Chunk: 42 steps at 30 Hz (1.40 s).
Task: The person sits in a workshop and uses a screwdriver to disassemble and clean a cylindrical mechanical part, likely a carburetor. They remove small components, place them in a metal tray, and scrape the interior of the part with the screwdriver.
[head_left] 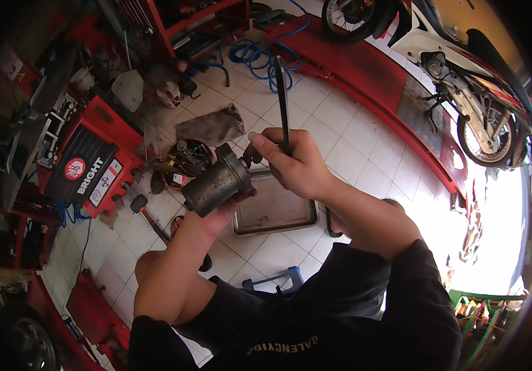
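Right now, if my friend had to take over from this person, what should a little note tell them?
Left hand: cradles the grimy cylindrical motor from below, above the floor.
Right hand: grips a long dark tool, shaft pointing up and away, tip at the motor's end.
Below them: metal tray on the white tiled floor; rag beyond it.
Done: motor is off the floor and in hand.
Left: cannot tell from this view.

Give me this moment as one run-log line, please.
left hand: holds dirty cylindrical motor housing from below | right hand: grips long dark tool, tip at housing end | below: metal tray on tiled floor
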Each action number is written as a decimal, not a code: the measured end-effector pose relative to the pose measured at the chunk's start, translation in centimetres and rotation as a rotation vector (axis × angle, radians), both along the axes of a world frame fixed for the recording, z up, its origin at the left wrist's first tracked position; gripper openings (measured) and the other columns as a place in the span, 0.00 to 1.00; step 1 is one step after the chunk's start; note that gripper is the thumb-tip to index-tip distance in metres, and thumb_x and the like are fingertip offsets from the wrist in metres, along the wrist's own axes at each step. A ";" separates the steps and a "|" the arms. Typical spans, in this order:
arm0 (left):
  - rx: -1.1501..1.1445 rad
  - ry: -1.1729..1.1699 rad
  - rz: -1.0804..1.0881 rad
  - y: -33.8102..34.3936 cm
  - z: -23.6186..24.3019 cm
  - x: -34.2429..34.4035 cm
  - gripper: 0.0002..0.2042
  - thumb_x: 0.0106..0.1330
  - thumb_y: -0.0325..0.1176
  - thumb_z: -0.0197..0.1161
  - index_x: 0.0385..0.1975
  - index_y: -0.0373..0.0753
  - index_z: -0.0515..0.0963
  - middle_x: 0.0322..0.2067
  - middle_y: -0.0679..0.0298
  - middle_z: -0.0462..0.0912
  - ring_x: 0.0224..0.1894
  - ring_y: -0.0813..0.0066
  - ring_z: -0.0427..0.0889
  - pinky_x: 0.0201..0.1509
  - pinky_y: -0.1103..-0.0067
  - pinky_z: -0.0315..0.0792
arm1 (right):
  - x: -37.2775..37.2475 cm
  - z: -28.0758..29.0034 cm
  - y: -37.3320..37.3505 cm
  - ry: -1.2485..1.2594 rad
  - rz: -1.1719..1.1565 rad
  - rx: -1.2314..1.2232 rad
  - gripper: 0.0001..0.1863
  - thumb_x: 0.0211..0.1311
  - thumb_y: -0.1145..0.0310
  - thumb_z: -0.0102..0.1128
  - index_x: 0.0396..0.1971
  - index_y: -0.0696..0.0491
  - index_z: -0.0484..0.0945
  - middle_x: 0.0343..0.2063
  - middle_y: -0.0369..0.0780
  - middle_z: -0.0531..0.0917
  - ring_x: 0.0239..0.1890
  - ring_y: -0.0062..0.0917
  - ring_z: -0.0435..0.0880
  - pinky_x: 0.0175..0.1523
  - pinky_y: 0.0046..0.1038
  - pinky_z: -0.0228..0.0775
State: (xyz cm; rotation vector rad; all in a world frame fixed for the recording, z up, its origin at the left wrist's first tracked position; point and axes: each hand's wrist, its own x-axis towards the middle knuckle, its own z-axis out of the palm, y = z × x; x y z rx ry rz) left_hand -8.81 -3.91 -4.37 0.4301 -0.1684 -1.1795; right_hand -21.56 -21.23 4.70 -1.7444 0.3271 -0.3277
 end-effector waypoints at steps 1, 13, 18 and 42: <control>-0.033 0.013 -0.008 0.1 0.1 0.2 0.17 0.75 0.43 0.59 0.56 0.42 0.78 0.50 0.59 0.86 0.50 0.59 0.87 0.53 0.49 0.82 | -0.3 0.2 0.0 0.010 -0.002 0.004 0.23 0.80 0.53 0.56 0.38 0.60 0.84 0.12 0.29 0.70 0.16 0.12 0.69 0.22 0.23 0.59; -0.063 -0.037 0.053 0.0 1.0 0.2 0.19 0.74 0.41 0.62 0.60 0.41 0.77 0.50 0.61 0.87 0.48 0.63 0.89 0.54 0.60 0.84 | -1.1 -1.4 1.2 -0.492 0.023 -0.368 0.15 0.66 0.67 0.72 0.47 0.58 0.81 0.27 0.39 0.83 0.16 0.16 0.74 0.25 0.22 0.65; 0.058 -0.129 0.183 -0.3 0.7 0.8 0.13 0.74 0.36 0.63 0.52 0.37 0.81 0.49 0.62 0.87 0.47 0.65 0.89 0.54 0.71 0.84 | -1.1 -1.5 1.9 -0.547 -0.034 -0.513 0.24 0.58 0.64 0.79 0.51 0.57 0.80 0.30 0.39 0.83 0.16 0.18 0.75 0.24 0.23 0.66; -0.173 -0.412 -0.059 -1.6 5.4 -0.5 0.46 0.73 0.70 0.44 0.72 0.28 0.62 0.68 0.46 0.70 0.72 0.56 0.69 0.75 0.63 0.64 | -0.7 -1.3 1.9 -0.546 -0.095 -0.577 0.10 0.63 0.72 0.71 0.39 0.62 0.83 0.25 0.43 0.85 0.23 0.26 0.86 0.29 0.25 0.77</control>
